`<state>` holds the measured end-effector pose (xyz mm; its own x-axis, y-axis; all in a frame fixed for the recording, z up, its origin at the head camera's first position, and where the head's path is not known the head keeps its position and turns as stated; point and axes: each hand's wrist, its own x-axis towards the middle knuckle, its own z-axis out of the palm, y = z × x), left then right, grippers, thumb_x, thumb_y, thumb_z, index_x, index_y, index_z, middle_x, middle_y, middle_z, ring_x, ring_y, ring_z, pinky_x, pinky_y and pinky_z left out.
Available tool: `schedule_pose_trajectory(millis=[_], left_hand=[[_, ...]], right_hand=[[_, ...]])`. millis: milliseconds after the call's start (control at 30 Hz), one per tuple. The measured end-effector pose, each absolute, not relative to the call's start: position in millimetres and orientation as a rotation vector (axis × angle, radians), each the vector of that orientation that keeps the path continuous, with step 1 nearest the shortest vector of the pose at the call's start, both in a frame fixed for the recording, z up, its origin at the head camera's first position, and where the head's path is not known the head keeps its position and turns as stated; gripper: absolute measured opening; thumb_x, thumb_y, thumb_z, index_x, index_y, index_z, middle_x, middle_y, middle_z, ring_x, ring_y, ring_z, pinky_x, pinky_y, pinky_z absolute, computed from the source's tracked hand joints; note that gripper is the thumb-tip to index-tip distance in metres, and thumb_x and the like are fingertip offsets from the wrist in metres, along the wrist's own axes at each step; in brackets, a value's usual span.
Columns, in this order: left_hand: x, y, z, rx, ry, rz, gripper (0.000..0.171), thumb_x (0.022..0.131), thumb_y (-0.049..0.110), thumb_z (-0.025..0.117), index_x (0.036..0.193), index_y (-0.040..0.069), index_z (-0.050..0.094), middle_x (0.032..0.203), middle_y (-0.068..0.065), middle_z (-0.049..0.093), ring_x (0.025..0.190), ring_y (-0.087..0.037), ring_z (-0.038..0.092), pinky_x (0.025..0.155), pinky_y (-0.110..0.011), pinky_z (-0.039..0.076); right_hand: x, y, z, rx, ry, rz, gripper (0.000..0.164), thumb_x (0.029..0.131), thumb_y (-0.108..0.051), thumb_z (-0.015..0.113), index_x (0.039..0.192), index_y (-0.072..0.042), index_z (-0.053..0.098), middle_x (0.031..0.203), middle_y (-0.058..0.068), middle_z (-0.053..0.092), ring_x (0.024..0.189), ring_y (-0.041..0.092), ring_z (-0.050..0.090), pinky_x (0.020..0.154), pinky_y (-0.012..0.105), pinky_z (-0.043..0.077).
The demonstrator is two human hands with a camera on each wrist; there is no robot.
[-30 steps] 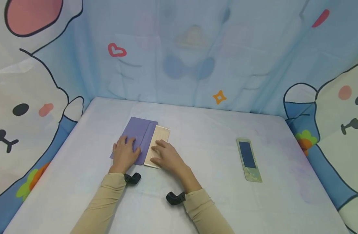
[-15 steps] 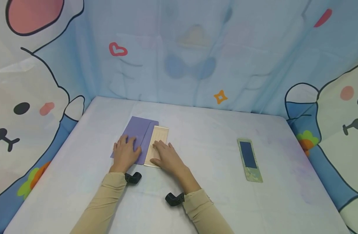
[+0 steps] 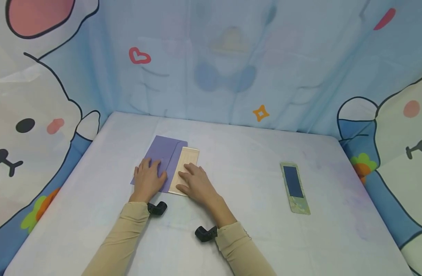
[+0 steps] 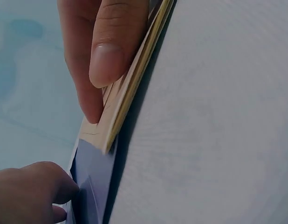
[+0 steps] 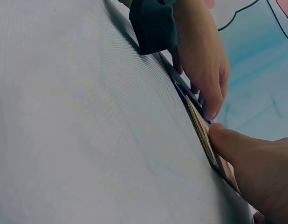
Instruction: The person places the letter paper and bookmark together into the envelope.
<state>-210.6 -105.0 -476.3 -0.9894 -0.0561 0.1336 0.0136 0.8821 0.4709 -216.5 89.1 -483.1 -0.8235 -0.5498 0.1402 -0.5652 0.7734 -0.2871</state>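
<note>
A purple envelope (image 3: 166,147) with a flap line lies flat on the table, left of centre in the head view. My left hand (image 3: 147,183) rests on its near part with fingers spread. A narrow cream-coloured flat piece (image 3: 189,155) lies along the envelope's right side and overlaps it. The left wrist view shows its thin layered edge (image 4: 134,88). My right hand (image 3: 198,186) touches its top with bent, spread fingers, the thumb (image 5: 223,140) close to the layered edge in the right wrist view. Parts of both flat things are hidden under the hands.
A pale green flat piece with a dark blue rectangle (image 3: 295,188) lies to the right on the white-covered table (image 3: 252,165). Black wrist cameras sit on both wrists. A blue printed curtain (image 3: 228,96) rises behind the table's far edge.
The cream piece has shifted slightly left over the envelope. My right hand's fingers drew closer together and have spread again. The left hand has stayed on the envelope.
</note>
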Motion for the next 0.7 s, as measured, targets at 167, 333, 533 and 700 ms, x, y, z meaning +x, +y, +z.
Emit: schedule_pose_trajectory(millis=[167,333,533,700], left_hand=[[-210.9,-106.0,-476.4,0.028,-2.912,-0.735,0.053,0.088,0.031,0.057,0.134,0.005,0.052,0.143,-0.025,0.038,0.137,-0.042,0.031,0.11,-0.064,0.019],[-210.7,-106.1,-475.7,0.028,-2.917,-0.732,0.053,0.088,0.031,0.057,0.134,0.005,0.052,0.143,-0.025,0.038,0.137,-0.043,0.03,0.11,-0.064,0.019],[-211.2,-106.8,-475.5,0.025,-2.922,-0.73,0.052,0.088,0.031,0.056,0.134,0.005,0.052,0.144,-0.025,0.038,0.137,-0.042,0.03,0.11,-0.064,0.019],[-211.7,-107.0,-475.1,0.022,-2.939,-0.731,0.052,0.09,0.031,0.055,0.135,0.006,0.051,0.145,-0.024,0.037,0.138,-0.042,0.028,0.11,-0.063,0.018]], right_hand=[[-215.3,88.9,-485.3,0.941,-2.987,0.453,0.06,0.094,-0.05,0.048,0.144,-0.017,0.042,0.155,0.008,0.03,0.146,0.027,0.022,0.116,0.053,0.015],[-215.6,87.8,-487.0,0.919,-3.024,0.471,0.067,0.092,-0.053,0.048,0.146,-0.014,0.037,0.158,0.005,0.024,0.147,0.023,0.019,0.117,0.053,0.011],[-216.5,88.2,-489.0,0.905,-2.968,0.548,0.063,0.09,-0.051,0.054,0.139,-0.013,0.046,0.155,0.008,0.029,0.145,0.025,0.022,0.116,0.053,0.013],[-216.1,89.3,-491.7,0.912,-2.927,0.55,0.057,0.093,-0.045,0.052,0.14,-0.014,0.047,0.152,0.013,0.032,0.143,0.03,0.025,0.116,0.053,0.014]])
